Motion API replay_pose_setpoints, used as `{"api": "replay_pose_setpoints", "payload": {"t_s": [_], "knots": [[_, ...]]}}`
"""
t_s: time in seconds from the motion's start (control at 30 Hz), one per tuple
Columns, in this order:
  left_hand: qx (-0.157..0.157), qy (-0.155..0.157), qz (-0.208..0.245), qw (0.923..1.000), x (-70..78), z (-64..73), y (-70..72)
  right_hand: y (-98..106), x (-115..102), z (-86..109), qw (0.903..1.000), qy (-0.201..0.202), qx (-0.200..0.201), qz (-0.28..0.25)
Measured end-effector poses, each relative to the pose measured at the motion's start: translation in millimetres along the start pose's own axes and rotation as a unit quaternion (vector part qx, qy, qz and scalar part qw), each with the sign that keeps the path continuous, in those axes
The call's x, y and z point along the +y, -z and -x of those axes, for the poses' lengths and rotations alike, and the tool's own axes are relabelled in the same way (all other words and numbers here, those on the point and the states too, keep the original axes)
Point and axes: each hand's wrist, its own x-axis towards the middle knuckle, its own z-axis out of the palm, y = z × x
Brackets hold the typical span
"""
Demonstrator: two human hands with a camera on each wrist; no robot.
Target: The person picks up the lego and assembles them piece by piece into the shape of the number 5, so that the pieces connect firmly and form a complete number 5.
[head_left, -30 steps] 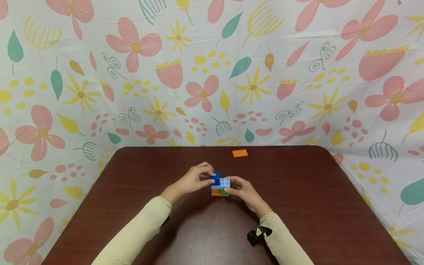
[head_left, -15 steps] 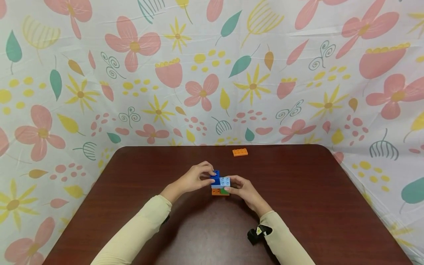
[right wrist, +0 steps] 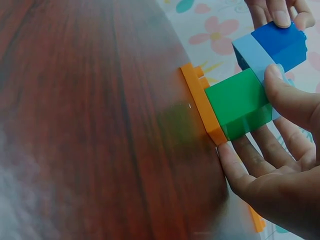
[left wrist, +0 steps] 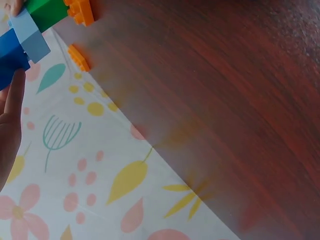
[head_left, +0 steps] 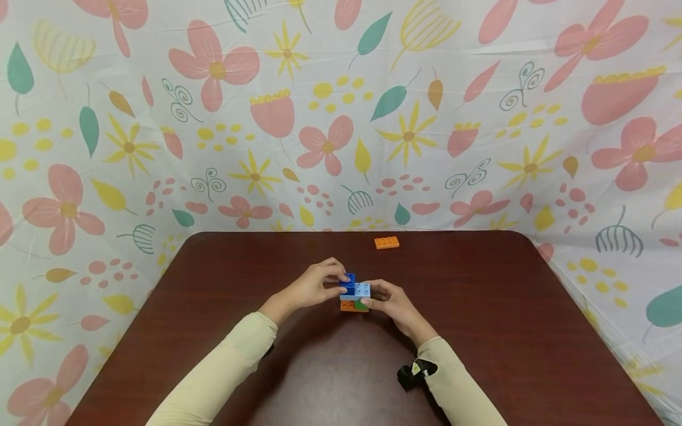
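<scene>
A small stack of toy building bricks stands on the table, held between both hands. At its bottom is an orange plate brick (right wrist: 200,106), with a green brick (right wrist: 239,102) on one end. Across the green brick lies a light blue brick (head_left: 363,290), overhanging to the left. A dark blue brick (right wrist: 285,46) sits on that overhanging end. My left hand (head_left: 311,288) pinches the dark blue brick between thumb and fingers. My right hand (head_left: 395,306) grips the stack from the right, its thumb on the light blue brick and its fingers behind the green one.
A second orange plate brick (head_left: 386,243) lies near the far edge of the dark wooden table (head_left: 458,278). Behind the table hangs a white cloth (head_left: 341,195) with flowers and leaves. A black wrist device (head_left: 412,374) is strapped on the right forearm.
Both hands keep their hold on the stack with hardly any movement. The whole head view shifts slightly upward.
</scene>
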Motion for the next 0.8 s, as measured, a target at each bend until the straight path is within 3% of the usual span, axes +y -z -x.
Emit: {"api": "replay_pose_setpoints", "payload": {"t_s": [0.3,0.5,0.8], "knots": [[-0.001,0.010,0.007,0.9999,-0.4,-1.1,2.9,-0.4,3.0,-2.4,0.9999,0.010,-0.007,0.004],[0.001,-0.005,0.000,1.0000,-4.3,-0.1,0.6,-1.5,2.3,-1.7,0.9998,0.014,-0.011,0.007],[0.015,0.028,0.000,0.9995,-1.6,0.8,-2.5,-0.6,-1.8,-1.0,0.9999,0.009,-0.009,0.009]]}}
